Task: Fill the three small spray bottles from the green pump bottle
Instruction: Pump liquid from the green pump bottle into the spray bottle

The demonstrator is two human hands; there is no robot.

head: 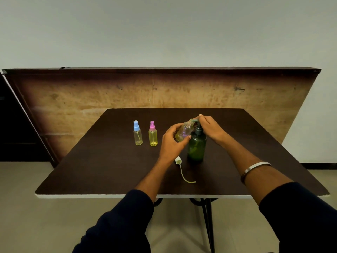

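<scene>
open tabletop [94, 172] left and front — only the loose spray cap [178, 160] and its tube lie by the green bottle [197, 147].

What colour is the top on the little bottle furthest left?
Light blue. The small clear spray bottle's cap shows best in the head view, its only view.

Left hand [171, 141] tilting uncapped spray bottle [184, 132] to green pump bottle [197, 146] spout; right hand [211, 127] on pump
</scene>
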